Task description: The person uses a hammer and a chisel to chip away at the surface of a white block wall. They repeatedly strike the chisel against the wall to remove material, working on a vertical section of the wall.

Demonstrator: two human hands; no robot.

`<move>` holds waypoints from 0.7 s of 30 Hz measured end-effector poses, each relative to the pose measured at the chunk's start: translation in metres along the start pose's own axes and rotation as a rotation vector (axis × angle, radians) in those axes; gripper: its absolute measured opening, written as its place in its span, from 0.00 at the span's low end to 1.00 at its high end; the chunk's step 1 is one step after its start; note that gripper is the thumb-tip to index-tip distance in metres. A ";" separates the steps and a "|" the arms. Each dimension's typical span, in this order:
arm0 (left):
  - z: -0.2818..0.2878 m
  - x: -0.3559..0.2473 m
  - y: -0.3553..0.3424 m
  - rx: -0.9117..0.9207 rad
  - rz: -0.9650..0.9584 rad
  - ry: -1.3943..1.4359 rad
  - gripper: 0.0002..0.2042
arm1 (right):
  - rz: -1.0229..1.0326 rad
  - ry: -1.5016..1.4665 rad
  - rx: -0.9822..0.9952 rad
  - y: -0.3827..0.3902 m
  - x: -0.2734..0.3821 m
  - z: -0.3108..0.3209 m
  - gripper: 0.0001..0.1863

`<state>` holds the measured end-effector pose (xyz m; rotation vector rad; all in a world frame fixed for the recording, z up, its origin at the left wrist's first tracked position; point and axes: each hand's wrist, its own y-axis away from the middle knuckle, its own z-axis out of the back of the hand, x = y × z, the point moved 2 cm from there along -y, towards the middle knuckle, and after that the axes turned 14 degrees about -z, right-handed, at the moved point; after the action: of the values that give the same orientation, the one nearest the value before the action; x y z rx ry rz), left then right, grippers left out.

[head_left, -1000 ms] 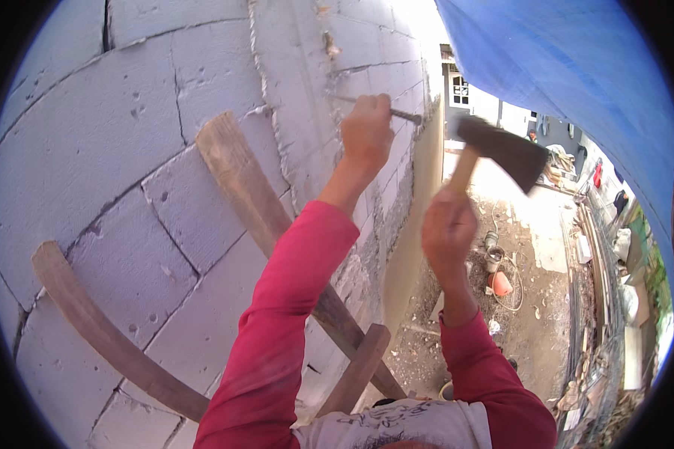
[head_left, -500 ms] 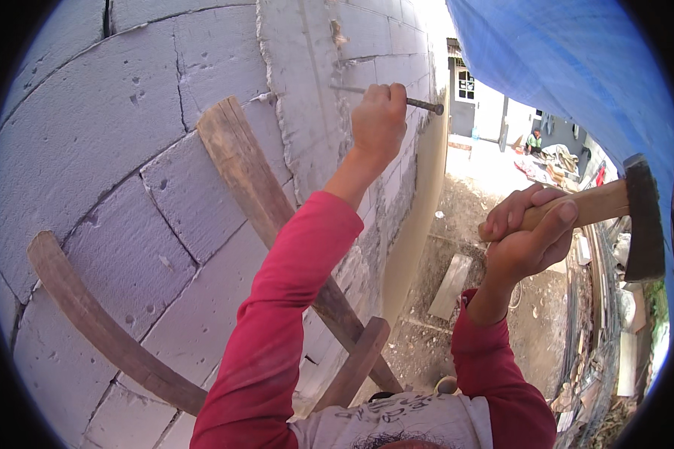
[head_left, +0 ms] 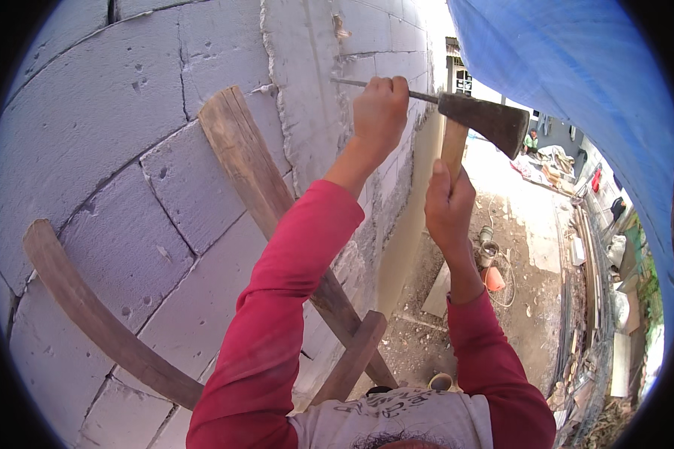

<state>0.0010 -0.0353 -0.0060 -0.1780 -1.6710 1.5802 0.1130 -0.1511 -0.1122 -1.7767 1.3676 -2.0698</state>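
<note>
My left hand (head_left: 382,118) is closed around a long, thin metal chisel (head_left: 424,96), held nearly level. The chisel's far tip meets the grey plastered strip (head_left: 307,112) of the block wall. In my right hand (head_left: 449,206) is the wooden handle of a hatchet (head_left: 487,121), gripped near its lower part. The hatchet's dark, wedge-shaped head lies at the outer end of the chisel, its blunt back touching or almost touching it. The flared edge points right.
Wooden pieces stand against the block wall: a thick post (head_left: 251,161), a curved one (head_left: 105,314) and a short crosspiece (head_left: 350,359). A blue tarp (head_left: 577,67) hangs at right. Far below are an orange container (head_left: 493,279), long boards (head_left: 588,262) and a seated person (head_left: 531,141).
My right hand has swung the hatchet leftward, bringing its head from the far right to the chisel's outer end. My left hand and the chisel have barely moved.
</note>
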 end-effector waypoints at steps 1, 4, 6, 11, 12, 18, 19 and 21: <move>-0.001 -0.001 0.006 0.013 0.002 -0.016 0.15 | 0.009 -0.031 0.020 0.009 0.001 0.005 0.17; -0.002 0.008 0.008 -0.003 -0.015 -0.048 0.15 | -0.002 -0.353 -0.066 0.012 0.034 0.021 0.17; -0.002 0.009 0.008 0.004 -0.007 -0.040 0.15 | 0.435 -0.373 -0.189 0.001 0.052 0.050 0.19; -0.001 0.001 -0.005 0.010 0.034 -0.004 0.15 | 0.436 -0.165 -0.341 -0.002 0.017 0.027 0.18; 0.001 0.006 -0.001 0.032 0.090 0.025 0.15 | 0.199 0.060 -0.199 0.000 -0.008 0.006 0.18; -0.021 0.008 0.019 0.060 0.133 0.121 0.16 | -0.195 -0.048 0.036 0.032 -0.051 -0.001 0.18; -0.021 0.003 0.011 0.019 0.055 0.133 0.17 | -0.197 -0.149 -0.019 0.030 -0.046 0.008 0.18; -0.014 -0.008 0.009 -0.023 -0.101 0.163 0.17 | -0.214 -0.319 -0.128 0.036 -0.024 0.018 0.18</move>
<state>0.0110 -0.0271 -0.0194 -0.2248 -1.5487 1.4332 0.1192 -0.1682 -0.1553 -2.2763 1.2917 -1.7152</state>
